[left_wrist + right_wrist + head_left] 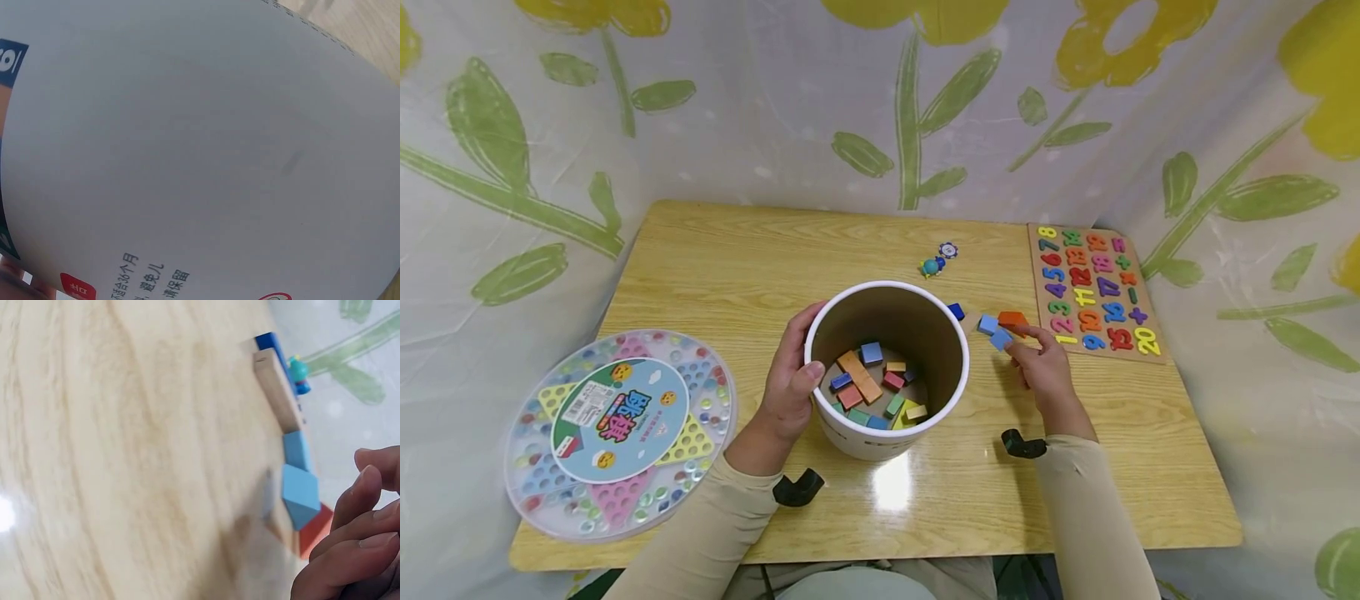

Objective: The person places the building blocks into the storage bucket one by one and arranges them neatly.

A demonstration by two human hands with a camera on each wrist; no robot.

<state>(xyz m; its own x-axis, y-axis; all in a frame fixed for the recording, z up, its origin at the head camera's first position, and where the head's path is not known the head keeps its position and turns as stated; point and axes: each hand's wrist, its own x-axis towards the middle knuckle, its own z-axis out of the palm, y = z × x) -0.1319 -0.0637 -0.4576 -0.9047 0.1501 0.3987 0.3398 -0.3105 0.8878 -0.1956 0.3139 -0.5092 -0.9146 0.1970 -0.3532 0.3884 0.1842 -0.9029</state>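
My left hand (788,383) grips the rim of a white round bucket (868,446), thumb over the edge and fingers along the outside. Colored wooden blocks (860,377) lie at the bottom of the bucket, and its printed white wall (200,144) fills the left wrist view. To the right of the bucket, my right hand (1043,371) hovers with loosely bent fingers (350,556) beside a light blue block (300,495). Another light blue block (987,324) and an orange block (1013,318) lie close by. A plain wood block (278,390) and a dark blue block (956,312) lie farther left.
A round Chinese checkers box (621,433) lies at the table's left edge. A number board (1097,292) is at the back right. A small turquoise-and-blue toy (931,267) stands behind the bucket. A flowered curtain (760,125) surrounds the wooden table (760,258).
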